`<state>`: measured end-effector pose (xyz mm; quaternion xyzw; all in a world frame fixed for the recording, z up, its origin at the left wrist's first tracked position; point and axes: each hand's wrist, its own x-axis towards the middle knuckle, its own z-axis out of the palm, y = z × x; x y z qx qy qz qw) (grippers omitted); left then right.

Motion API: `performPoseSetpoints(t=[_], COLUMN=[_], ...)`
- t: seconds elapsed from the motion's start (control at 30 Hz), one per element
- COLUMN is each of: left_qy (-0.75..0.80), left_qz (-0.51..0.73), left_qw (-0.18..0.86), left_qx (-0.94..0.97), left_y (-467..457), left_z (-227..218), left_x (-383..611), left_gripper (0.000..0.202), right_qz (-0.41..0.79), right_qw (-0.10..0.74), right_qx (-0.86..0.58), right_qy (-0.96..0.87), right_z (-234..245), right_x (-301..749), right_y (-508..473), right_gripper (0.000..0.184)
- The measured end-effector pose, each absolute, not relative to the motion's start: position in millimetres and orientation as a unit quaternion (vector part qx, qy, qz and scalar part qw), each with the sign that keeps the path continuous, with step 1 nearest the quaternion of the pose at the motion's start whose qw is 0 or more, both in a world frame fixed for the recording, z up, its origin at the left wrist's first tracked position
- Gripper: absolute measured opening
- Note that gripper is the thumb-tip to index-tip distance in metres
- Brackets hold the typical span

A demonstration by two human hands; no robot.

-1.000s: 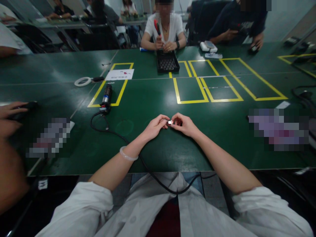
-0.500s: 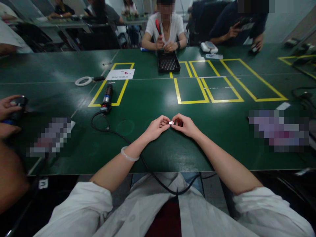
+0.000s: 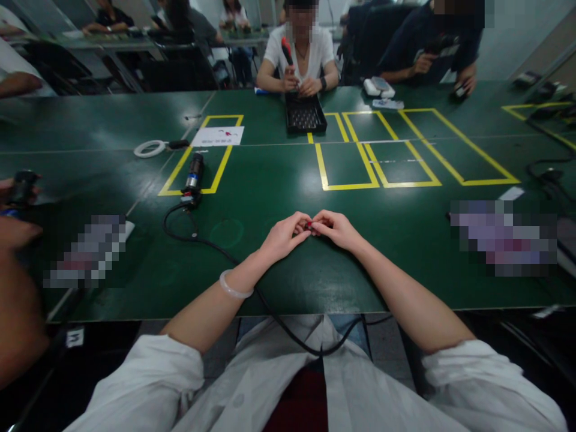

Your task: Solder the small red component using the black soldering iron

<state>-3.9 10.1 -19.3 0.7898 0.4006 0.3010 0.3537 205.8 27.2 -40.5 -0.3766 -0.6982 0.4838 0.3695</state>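
Note:
My left hand [image 3: 286, 235] and my right hand [image 3: 337, 229] meet fingertip to fingertip just above the green table [image 3: 297, 282]. Between them they pinch a small red and dark piece [image 3: 309, 225], too small and too covered by fingers to name. Both hands are closed on it, with thumbs against the curled fingers. A pale bangle [image 3: 234, 287] circles my left wrist. To the left, beyond the hands, lies a black cylindrical device [image 3: 195, 173] with a blue band, its black cable [image 3: 211, 242] running back under my left forearm toward my lap.
Yellow tape outlines [image 3: 351, 186] mark the table. A white paper [image 3: 219, 136] and a coiled white cable [image 3: 150, 149] lie at left; a black tray [image 3: 306, 115] stands opposite, before a person holding a red-handled tool [image 3: 287, 50]. Another person's hand [image 3: 18, 231] is at far left.
The small piece has turned between my fingers: its bright white face showed before, and now red shows. My hands stay nearly in place. The view has shifted slightly.

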Motion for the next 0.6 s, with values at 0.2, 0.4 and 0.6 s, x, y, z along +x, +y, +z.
performPoseSetpoints(t=[0.2, 0.4, 0.6], left_qy=[0.420, 0.443, 0.442], left_qz=[0.286, 0.278, 0.286], left_qw=[0.276, 0.282, 0.290], left_qx=[0.816, 0.804, 0.799], left_y=[6.9, 8.7, 9.7], left_z=[-15.5, -16.4, -16.4], left_x=[-3.9, -4.9, -5.0], left_gripper=[0.023, 0.025, 0.023], right_qz=[0.507, 0.481, 0.444], right_qw=[0.367, 0.382, 0.363], right_qx=[-0.366, -0.361, -0.378], right_qy=[-0.688, -0.702, -0.726], right_z=[-40.5, -40.6, -36.1], right_x=[203.6, 203.9, 204.7], right_y=[27.5, 28.0, 27.3], right_gripper=[0.032, 0.029, 0.025])
